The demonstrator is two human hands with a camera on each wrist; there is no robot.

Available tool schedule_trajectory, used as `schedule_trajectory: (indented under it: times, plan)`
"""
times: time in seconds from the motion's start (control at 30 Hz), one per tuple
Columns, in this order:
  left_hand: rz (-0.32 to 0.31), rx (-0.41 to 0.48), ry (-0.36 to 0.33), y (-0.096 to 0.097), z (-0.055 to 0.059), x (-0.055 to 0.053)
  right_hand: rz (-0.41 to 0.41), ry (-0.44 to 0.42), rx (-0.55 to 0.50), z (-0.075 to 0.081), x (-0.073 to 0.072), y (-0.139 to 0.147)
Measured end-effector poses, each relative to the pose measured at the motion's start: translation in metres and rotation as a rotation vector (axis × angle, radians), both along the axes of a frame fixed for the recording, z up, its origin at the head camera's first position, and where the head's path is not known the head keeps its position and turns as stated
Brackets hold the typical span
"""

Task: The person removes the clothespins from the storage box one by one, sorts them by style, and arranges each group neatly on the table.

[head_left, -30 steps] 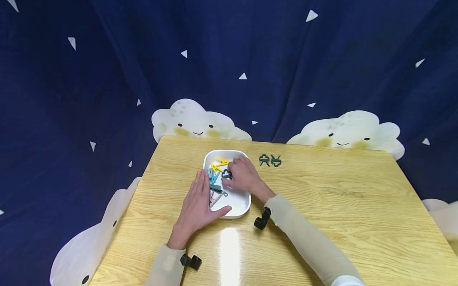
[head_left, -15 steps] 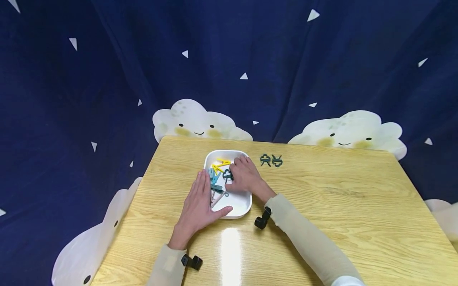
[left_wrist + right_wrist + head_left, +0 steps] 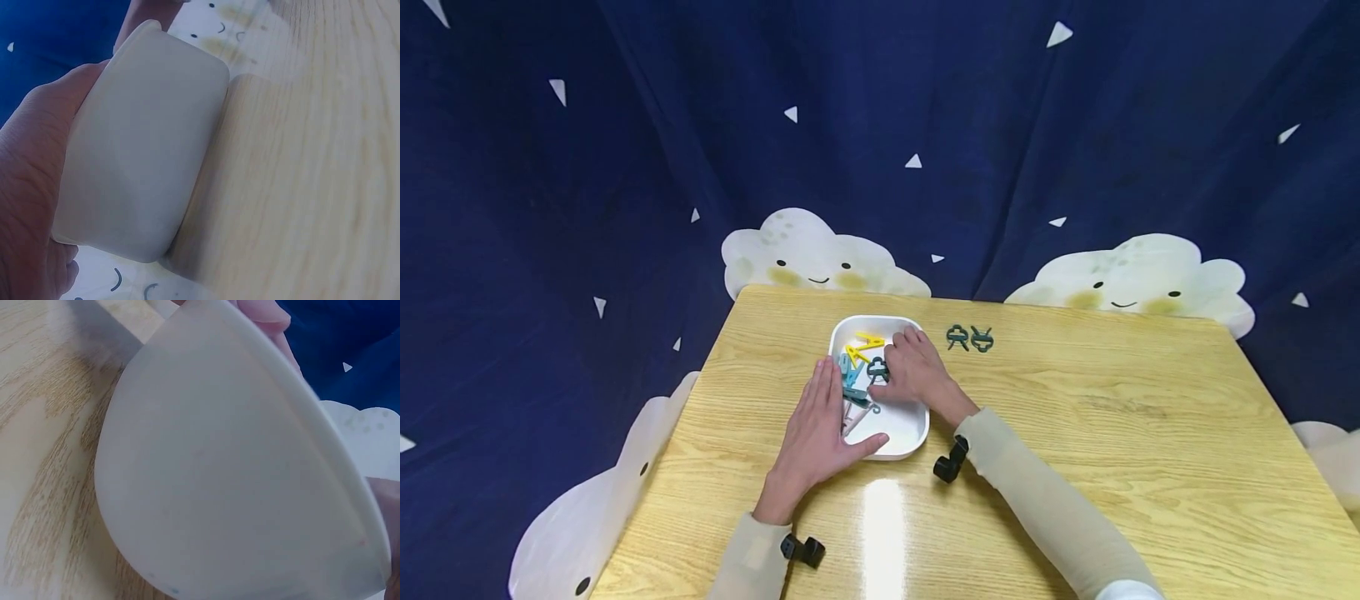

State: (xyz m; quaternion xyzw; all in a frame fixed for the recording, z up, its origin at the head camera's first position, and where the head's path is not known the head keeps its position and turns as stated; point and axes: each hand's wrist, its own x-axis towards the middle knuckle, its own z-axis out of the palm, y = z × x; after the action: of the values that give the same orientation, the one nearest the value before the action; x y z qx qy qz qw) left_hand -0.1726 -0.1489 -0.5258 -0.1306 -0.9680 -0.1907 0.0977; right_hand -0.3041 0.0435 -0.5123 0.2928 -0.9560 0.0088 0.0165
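Note:
A white plastic box (image 3: 904, 433) stands on the table with clothespins in it. My left hand (image 3: 811, 433) lies along its left rim with straight fingers, the thumb over the near rim. In the left wrist view this hand (image 3: 31, 162) borders the box's side wall (image 3: 144, 144). My right hand (image 3: 916, 371) reaches inside from the right, fingers bent, and pinches a dark green cloud-shaped clip (image 3: 877, 365); its fingertips are partly hidden. Yellow clothespins (image 3: 869, 341), light blue clothespins (image 3: 844, 364) and a dark teal clothespin (image 3: 854, 393) lie beside it.
Two more dark green cloud-shaped clips, one (image 3: 957, 335) beside the other (image 3: 982, 339), lie on the wooden table (image 3: 1112, 433) right of the box. A pale clothespin (image 3: 856, 419) sits near the left hand. Behind the table hangs a dark blue curtain (image 3: 880, 100) with cloud prints.
My right hand has shifted slightly to the right and its thumb has lowered at the dark green clip. The left hand and box look unmoved, apart from a slight shift of the head view.

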Motion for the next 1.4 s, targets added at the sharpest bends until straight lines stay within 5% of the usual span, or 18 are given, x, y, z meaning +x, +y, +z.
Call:
schedule_trajectory:
  times: [0.47, 1.1, 1.4]
  plan:
    - [-0.004, 0.011, -0.007, -0.0010, -0.0009, -0.0006, -0.028, -0.006, 0.063, 0.0008, -0.0007, -0.0045]
    - [-0.005, 0.004, -0.014, -0.0006, 0.0013, -0.0001, -0.012, -0.020, -0.032, 0.0020, 0.0009, -0.0003]
    - [-0.003, 0.006, 0.007, -0.0003, -0.0011, -0.0003, -0.012, 0.043, -0.129, 0.0006, 0.0027, 0.0015]
